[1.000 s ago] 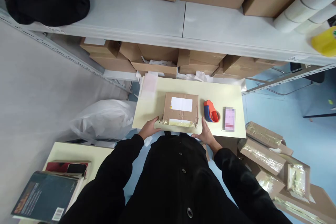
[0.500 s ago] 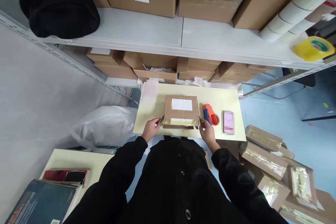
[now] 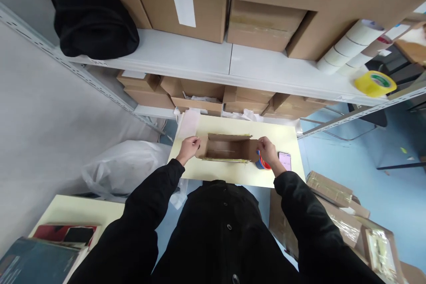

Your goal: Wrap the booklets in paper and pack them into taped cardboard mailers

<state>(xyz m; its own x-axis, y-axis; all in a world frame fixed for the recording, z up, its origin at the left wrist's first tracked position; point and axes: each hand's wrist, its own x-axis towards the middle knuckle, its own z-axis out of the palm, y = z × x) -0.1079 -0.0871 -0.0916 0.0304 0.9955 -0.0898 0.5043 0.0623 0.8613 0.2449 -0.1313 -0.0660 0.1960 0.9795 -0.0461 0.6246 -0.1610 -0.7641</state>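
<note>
A small brown cardboard box sits on the cream table with its hollow inside facing up. Its two end flaps stick out left and right. My left hand, fingers closed, pinches the edge of the left flap. On the other side my right hand is closed on the right flap. Partly covered by that hand, a red and blue tape dispenser lies beside the box. A phone with a lit pinkish screen rests just right of my right wrist.
Grey shelves with cartons rise behind the table. Tape rolls, including a yellow one, stand at the shelf's right end. Taped parcels are piled on the floor at right. A plastic bag lies at left.
The box's labelled face was on top; now its open inside faces up. Both hands have risen with the end flaps and spread apart. The camera view has shifted slightly.
</note>
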